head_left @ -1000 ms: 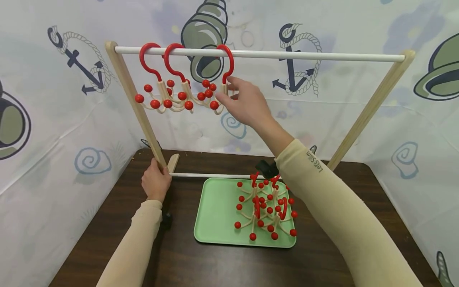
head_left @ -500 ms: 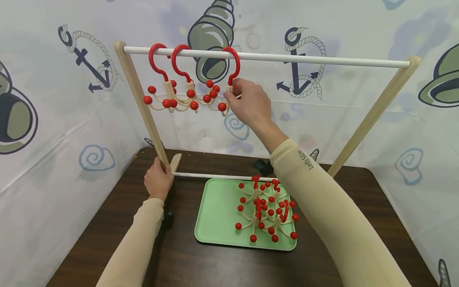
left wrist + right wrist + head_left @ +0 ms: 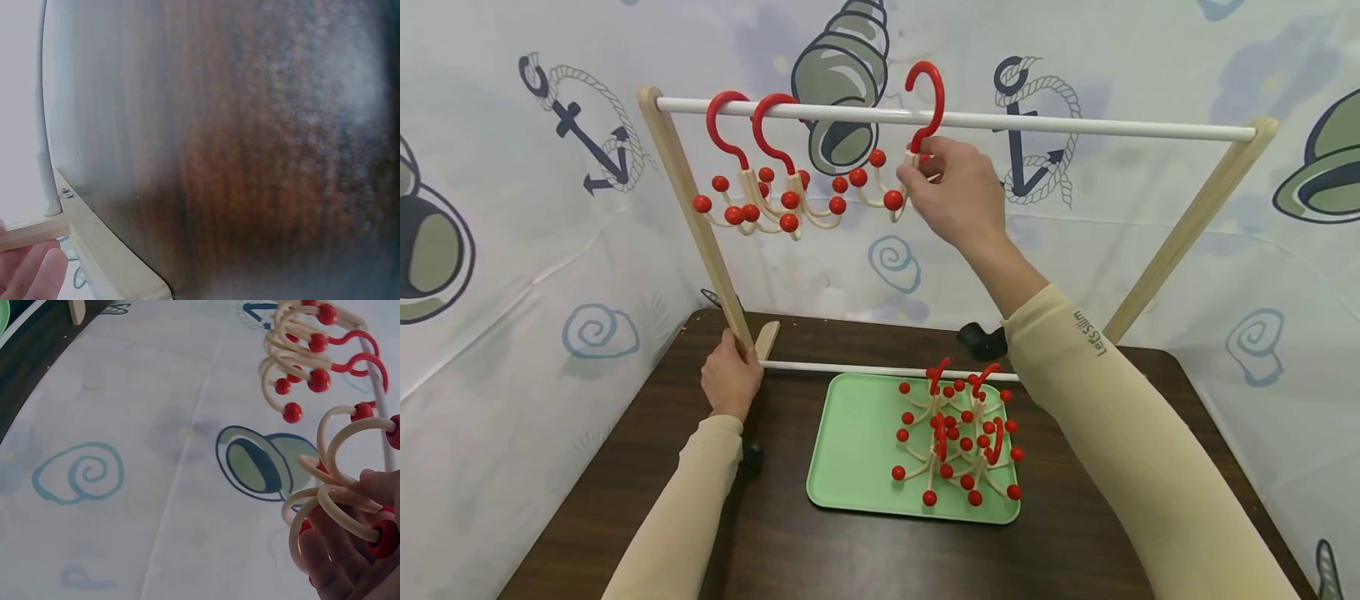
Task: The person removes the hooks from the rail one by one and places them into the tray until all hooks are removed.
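My right hand pinches the stem of a hanger with a red hook and cream curved arms tipped with red balls. The hook's tip stands above the white top bar, its shank crossing in front. In the right wrist view, the held hanger's arms spread over my fingers. Two similar hangers, a left one and a right one, hang from the bar's left part. Low down, my left hand grips the wooden left post of the rack; the left wrist view shows only some fingertips.
A green tray on the dark wooden table bears several more such hangers at its right side. The rack's lower white bar runs behind it. A wooden right post and a patterned cloth backdrop stand beyond.
The hanger in my right hand, its hook over the bar before, has risen and moved right, away from the other two. My left hand stays on the post.
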Demonstrator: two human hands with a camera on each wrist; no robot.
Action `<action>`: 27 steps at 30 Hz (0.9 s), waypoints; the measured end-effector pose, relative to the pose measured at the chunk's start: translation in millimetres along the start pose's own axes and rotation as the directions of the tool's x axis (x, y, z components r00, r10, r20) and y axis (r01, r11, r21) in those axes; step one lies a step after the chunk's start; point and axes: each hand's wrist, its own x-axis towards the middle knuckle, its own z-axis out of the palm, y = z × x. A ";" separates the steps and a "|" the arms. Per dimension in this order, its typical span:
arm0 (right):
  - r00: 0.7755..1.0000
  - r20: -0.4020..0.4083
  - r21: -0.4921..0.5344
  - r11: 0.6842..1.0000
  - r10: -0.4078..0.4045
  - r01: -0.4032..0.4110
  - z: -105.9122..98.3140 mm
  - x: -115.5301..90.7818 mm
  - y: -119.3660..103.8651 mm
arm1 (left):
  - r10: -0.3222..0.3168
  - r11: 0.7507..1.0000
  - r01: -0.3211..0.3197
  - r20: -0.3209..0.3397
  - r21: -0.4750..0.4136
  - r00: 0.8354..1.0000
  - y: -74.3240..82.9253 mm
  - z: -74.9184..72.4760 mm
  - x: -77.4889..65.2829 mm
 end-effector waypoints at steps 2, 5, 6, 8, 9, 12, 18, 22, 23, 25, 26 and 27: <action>1.000 -0.007 0.028 1.000 0.008 -0.008 -9.5 -4.7 2.8 | 0.001 1.000 -0.001 -0.005 -0.003 1.000 1.2 -0.4 0.4; 1.000 -0.012 0.076 0.997 0.009 -0.008 -20.9 -13.9 12.5 | 0.004 1.000 -0.004 -0.002 -0.004 1.000 3.7 -1.2 1.2; 1.000 -0.008 0.093 0.996 0.010 -0.009 -23.5 -17.2 17.2 | 0.006 1.000 -0.006 0.000 -0.004 1.000 4.6 -1.6 1.6; 1.000 0.000 0.120 0.993 0.000 0.000 -25.8 -24.6 28.5 | 0.007 1.000 -0.007 0.005 -0.004 1.000 5.7 -1.6 2.8; 1.000 0.007 0.131 0.991 -0.008 0.007 -25.5 -28.7 34.7 | 0.009 1.000 -0.009 0.007 -0.004 1.000 6.0 -1.6 3.4; 0.998 0.063 0.152 0.988 -0.029 0.019 -19.2 -41.5 51.6 | 0.006 1.000 -0.006 0.009 -0.004 1.000 6.5 -1.5 4.3; 0.945 0.328 0.093 0.995 -0.004 -0.028 17.3 -64.8 72.8 | -0.009 1.000 0.009 0.013 0.002 1.000 4.4 -1.3 2.3; 0.886 0.464 0.016 1.000 0.003 -0.012 52.1 -75.8 82.1 | -0.012 1.000 0.012 0.015 0.007 1.000 0.5 -1.3 0.6; 0.873 0.488 -0.003 1.000 0.006 -0.006 60.1 -78.3 83.7 | -0.013 1.000 0.013 0.014 0.008 1.000 0.2 -1.2 0.1; 0.852 0.523 -0.034 0.999 0.009 0.010 74.4 -82.2 85.3 | -0.011 1.000 0.010 0.010 0.007 1.000 0.6 -1.2 -0.1; 0.844 0.537 -0.044 0.999 0.001 0.026 80.4 -83.7 85.9 | -0.009 1.000 0.009 0.006 0.006 1.000 1.7 -0.9 -0.1; 0.835 0.550 -0.051 0.998 -0.003 0.037 85.6 -85.2 86.2 | -0.008 1.000 0.008 0.003 0.004 1.000 3.2 -0.8 -0.1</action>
